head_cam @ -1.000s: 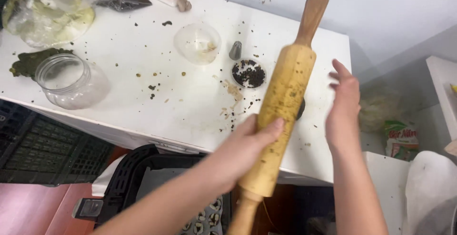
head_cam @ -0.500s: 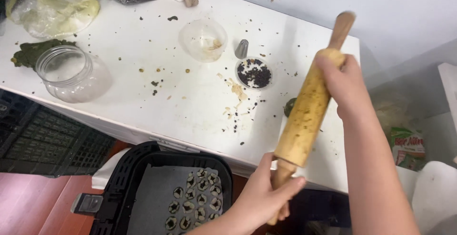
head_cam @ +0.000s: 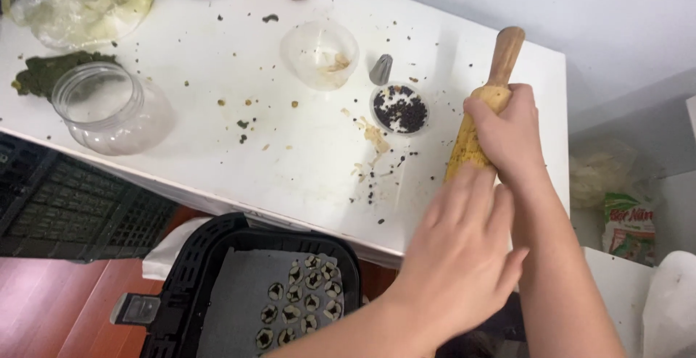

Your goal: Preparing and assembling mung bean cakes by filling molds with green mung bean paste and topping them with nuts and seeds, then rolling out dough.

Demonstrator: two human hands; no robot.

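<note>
Steeply tilted, the rolling pin points up-right, right hand clenched around it, left hand spread loose.

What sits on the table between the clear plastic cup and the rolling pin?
In the head view, a metal piping nozzle and a small round dish of dark bits lie between the clear plastic cup and the rolling pin.

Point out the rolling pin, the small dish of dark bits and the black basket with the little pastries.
rolling pin (head_cam: 505, 52), head view, bare wooden handle.
small dish (head_cam: 400, 109), head view, its dark contents.
black basket (head_cam: 190, 271), head view, left rim.
</note>
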